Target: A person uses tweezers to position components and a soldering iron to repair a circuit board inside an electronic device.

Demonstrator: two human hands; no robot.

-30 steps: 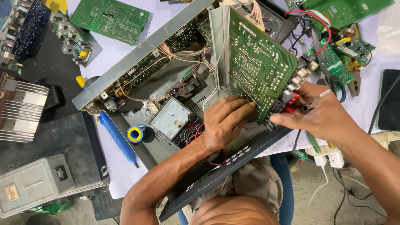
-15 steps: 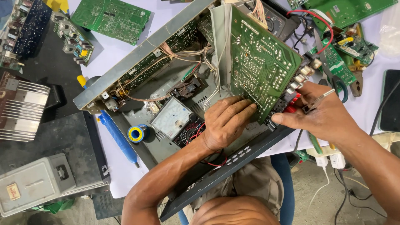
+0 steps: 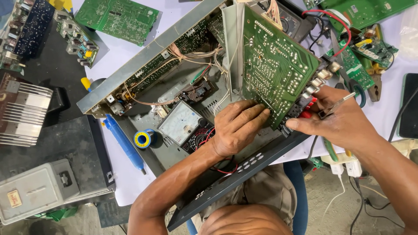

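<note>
A large green circuit board (image 3: 276, 65) stands tilted up out of an opened grey metal chassis (image 3: 148, 65). My left hand (image 3: 237, 126) rests on the board's lower edge, fingertips pressed on its solder side. My right hand (image 3: 342, 119) grips the board's lower right corner by the row of round jacks (image 3: 320, 80) and also holds a thin metal tool (image 3: 335, 105) between its fingers. An analogue multimeter (image 3: 180, 122) lies inside the chassis just left of my left hand.
A blue desoldering pump (image 3: 124, 141) and a solder spool (image 3: 143, 139) lie left of the chassis. Loose green boards (image 3: 115, 19) sit top left and top right (image 3: 359, 11). A finned heat sink (image 3: 21, 113) and grey box (image 3: 37, 189) stand at left.
The view has shifted slightly. Both hands stay on the board's lower edge; my left fingers have spread a little along it.
</note>
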